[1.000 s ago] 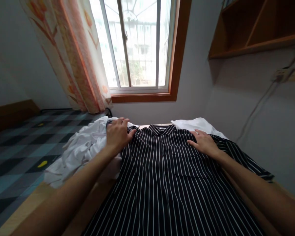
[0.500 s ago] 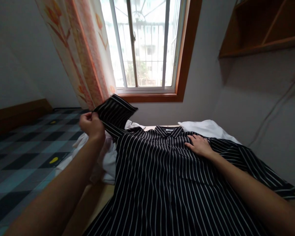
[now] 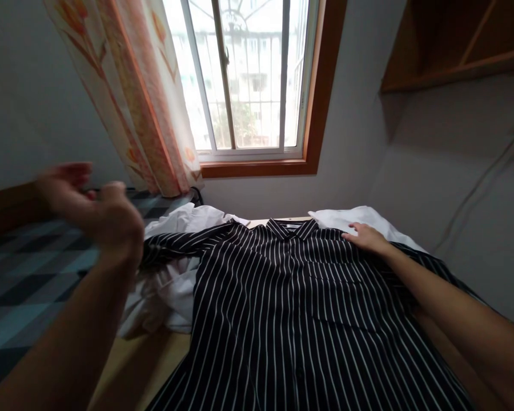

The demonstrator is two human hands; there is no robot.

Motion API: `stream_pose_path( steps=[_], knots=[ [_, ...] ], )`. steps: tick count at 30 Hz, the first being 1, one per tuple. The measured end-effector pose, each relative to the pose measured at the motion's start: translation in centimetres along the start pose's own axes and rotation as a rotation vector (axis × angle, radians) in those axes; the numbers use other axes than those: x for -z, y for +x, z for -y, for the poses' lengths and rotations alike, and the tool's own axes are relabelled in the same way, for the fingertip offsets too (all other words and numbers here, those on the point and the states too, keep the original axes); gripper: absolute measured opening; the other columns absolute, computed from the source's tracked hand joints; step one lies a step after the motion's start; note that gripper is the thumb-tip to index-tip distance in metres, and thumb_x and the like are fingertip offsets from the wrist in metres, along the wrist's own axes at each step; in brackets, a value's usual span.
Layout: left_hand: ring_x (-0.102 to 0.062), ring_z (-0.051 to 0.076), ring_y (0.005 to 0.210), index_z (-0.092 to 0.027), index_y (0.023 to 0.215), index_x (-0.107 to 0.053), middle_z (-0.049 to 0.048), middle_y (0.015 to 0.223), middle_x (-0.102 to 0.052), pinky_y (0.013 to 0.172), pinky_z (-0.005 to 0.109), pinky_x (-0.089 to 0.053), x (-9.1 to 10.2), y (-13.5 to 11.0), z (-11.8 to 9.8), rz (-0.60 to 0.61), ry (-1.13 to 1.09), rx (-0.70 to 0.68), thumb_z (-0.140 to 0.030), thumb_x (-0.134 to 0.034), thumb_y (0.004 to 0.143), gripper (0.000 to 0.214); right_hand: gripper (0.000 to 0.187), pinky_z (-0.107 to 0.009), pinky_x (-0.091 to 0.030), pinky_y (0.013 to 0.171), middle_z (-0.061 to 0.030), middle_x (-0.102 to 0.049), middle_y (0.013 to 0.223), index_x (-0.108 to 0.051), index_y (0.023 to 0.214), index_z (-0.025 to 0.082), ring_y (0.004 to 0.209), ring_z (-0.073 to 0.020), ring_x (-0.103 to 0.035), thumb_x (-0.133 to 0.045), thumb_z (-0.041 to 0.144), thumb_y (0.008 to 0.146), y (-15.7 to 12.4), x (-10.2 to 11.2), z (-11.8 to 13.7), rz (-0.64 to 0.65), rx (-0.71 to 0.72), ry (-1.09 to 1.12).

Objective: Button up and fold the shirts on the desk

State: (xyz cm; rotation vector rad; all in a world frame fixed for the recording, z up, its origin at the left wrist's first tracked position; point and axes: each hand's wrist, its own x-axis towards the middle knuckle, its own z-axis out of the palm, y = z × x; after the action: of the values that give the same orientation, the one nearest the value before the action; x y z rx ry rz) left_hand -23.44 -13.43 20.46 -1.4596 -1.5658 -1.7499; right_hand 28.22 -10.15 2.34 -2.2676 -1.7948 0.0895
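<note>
A black short-sleeved shirt with white stripes lies spread out, front up, its collar toward the window. My left hand, smeared by motion, is raised beyond the end of the left-side sleeve; its fingers look apart and nothing shows in them. That sleeve now lies stretched out over crumpled white cloth. Against the right shoulder of the shirt rests my right hand, fingers extended and thumb apart. My right forearm hides part of the other sleeve.
Under the shirt is a pale wooden surface. White cloth also lies behind the right shoulder. A checked bed stands at left. The window and a flowered curtain are ahead, a wooden shelf upper right.
My left hand has let go of the lifted sleeve and swung left; the sleeve has dropped flat. My right hand has slid slightly right along the shoulder.
</note>
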Motion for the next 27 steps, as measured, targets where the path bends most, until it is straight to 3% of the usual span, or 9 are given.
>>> stream_pose_path(
  steps=[1,4,6,8,11,15,23,25,27],
  knots=[
    [-0.047,0.027,0.118,-0.014,0.120,-0.049,0.0106,0.123,-0.052,0.104,0.044,-0.036,-1.0,-0.8,-1.0,0.104,0.082,-0.108,-0.030,-0.047,0.084,0.039,0.058,-0.040,-0.047,0.090,-0.0177,-0.062,0.126,-0.056,0.130,0.013,0.111,-0.0307,-0.060,-0.052,0.051,0.086,0.1,-0.2,-0.2,0.021,-0.009,-0.004],
    [-0.053,0.033,0.115,-0.017,0.115,-0.060,0.0129,0.121,-0.061,0.098,0.046,-0.041,-4.8,-4.5,-2.9,0.717,0.379,-0.404,-0.053,-0.055,0.083,0.048,0.050,-0.038,-0.049,0.082,-0.0146,-0.069,0.112,-0.065,0.117,0.015,0.100,-0.0299,-0.065,-0.056,0.051,0.083,0.0,-0.6,-0.6,0.076,-0.042,-0.023],
    [-0.055,0.037,0.114,-0.016,0.115,-0.063,0.0164,0.120,-0.063,0.094,0.047,-0.043,-7.4,-6.4,-2.8,1.002,0.568,-0.425,-0.057,-0.059,0.079,0.055,0.040,-0.036,-0.049,0.079,-0.0128,-0.071,0.105,-0.071,0.104,0.017,0.095,-0.0292,-0.066,-0.058,0.047,0.081,-0.1,-0.4,-0.7,0.075,-0.006,-0.030],
    [-0.060,0.036,0.108,-0.016,0.108,-0.067,0.0177,0.113,-0.067,0.088,0.043,-0.045,-9.4,-7.2,-1.7,1.122,0.697,-0.378,-0.050,-0.057,0.083,0.043,0.031,-0.034,-0.048,0.077,-0.0112,-0.073,0.101,-0.073,0.098,0.019,0.094,-0.0282,-0.066,-0.059,0.040,0.081,0.0,0.1,-0.9,0.057,0.042,-0.028],
    [-0.065,0.032,0.098,-0.018,0.099,-0.070,0.0168,0.105,-0.070,0.079,0.037,-0.047,-11.0,-6.5,0.2,1.041,0.746,-0.319,-0.036,-0.043,0.091,0.034,0.029,-0.034,-0.048,0.080,-0.0098,-0.073,0.104,-0.074,0.100,0.021,0.098,-0.0283,-0.065,-0.056,0.032,0.082,0.8,1.1,-1.4,0.006,0.044,-0.029],
    [-0.067,0.033,0.091,-0.018,0.105,-0.068,0.0184,0.100,-0.071,0.074,0.037,-0.048,-11.1,-4.5,1.9,0.863,0.720,-0.184,-0.036,-0.036,0.092,0.039,0.031,-0.034,-0.047,0.084,-0.0086,-0.071,0.111,-0.075,0.104,0.021,0.103,-0.0281,-0.063,-0.052,0.028,0.084,2.3,2.3,-1.1,-0.132,0.009,0.008],
    [-0.066,0.036,0.094,-0.018,0.118,-0.062,0.0207,0.104,-0.069,0.076,0.043,-0.048,-10.5,-2.9,3.5,0.604,0.711,-0.001,-0.037,-0.028,0.094,0.046,0.041,-0.037,-0.045,0.087,-0.0135,-0.065,0.111,-0.066,0.121,0.019,0.100,-0.0274,-0.060,-0.036,0.027,0.094,3.2,3.3,2.8,-0.528,0.033,0.031],
    [-0.065,0.035,0.096,-0.017,0.116,-0.063,0.0211,0.106,-0.069,0.078,0.043,-0.048,-10.4,-3.1,4.1,0.681,0.759,-0.020,-0.038,-0.032,0.093,0.044,0.042,-0.039,-0.044,0.087,-0.0156,-0.062,0.117,-0.061,0.126,0.018,0.105,-0.0284,-0.059,-0.034,0.029,0.096,3.0,2.6,3.1,-0.414,0.019,-0.072],
    [-0.065,0.035,0.099,-0.016,0.112,-0.065,0.0209,0.111,-0.068,0.079,0.041,-0.048,-10.3,-3.2,4.7,0.858,0.812,-0.037,-0.037,-0.042,0.089,0.039,0.037,-0.044,-0.044,0.088,-0.0166,-0.062,0.119,-0.062,0.122,0.018,0.109,-0.0313,-0.057,-0.044,0.031,0.093,2.7,1.6,2.9,-0.182,-0.007,-0.185]
  ],
)
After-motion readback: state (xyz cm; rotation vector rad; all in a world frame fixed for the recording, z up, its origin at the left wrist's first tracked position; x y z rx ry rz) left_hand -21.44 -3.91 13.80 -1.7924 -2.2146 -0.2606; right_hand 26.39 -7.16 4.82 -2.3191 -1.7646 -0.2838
